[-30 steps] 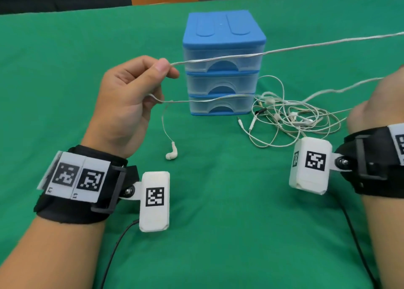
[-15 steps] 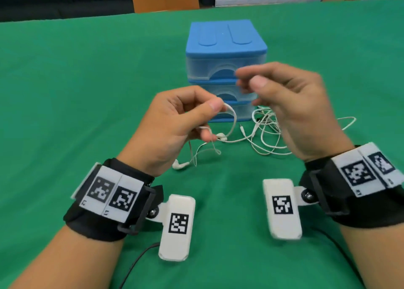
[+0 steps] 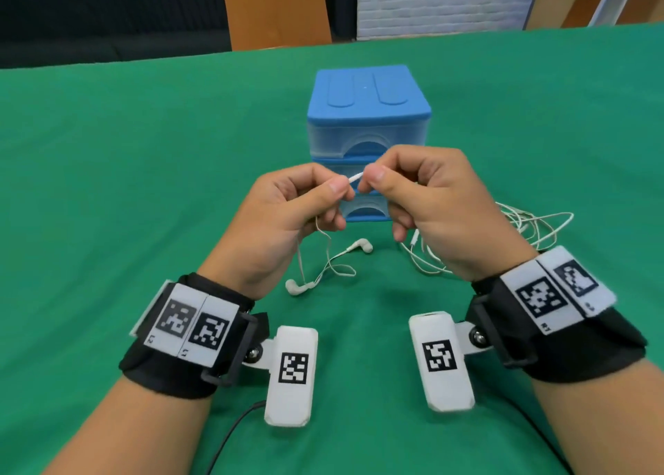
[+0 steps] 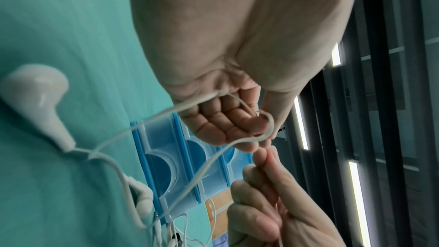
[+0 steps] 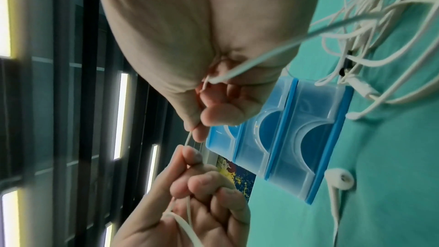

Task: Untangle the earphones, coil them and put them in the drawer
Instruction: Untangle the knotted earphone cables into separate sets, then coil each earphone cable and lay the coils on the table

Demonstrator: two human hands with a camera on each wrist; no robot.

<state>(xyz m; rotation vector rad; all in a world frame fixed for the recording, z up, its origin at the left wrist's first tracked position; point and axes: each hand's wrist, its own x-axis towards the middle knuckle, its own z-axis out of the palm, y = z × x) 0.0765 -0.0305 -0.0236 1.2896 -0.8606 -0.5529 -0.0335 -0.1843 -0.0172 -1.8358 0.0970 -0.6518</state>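
Observation:
The white earphone cable point(image 3: 355, 178) runs taut between my two hands, held in front of the blue drawer unit point(image 3: 368, 122). My left hand point(image 3: 287, 212) pinches it between thumb and forefinger, and a loop hangs from its palm point(image 4: 266, 129). My right hand point(image 3: 424, 194) pinches the same short stretch point(image 5: 188, 139) from the other side. Two earbuds point(image 3: 361, 246) point(image 3: 296, 287) lie on the green cloth below my left hand. A tangle of white cable point(image 3: 531, 228) lies to the right of the unit, partly behind my right wrist. All three drawers look closed.
The green cloth point(image 3: 143, 187) covers the whole table. Its far edge point(image 3: 179, 59) meets a dark wall, an orange panel point(image 3: 276, 7) and a white brick wall. A black lead point(image 3: 230, 435) trails from the left wrist camera toward me.
One second ago my hands were wide apart with the cable stretched across the unit. They have come together at the centre, and both now pinch a short length of cable. The earbuds dropped onto the cloth.

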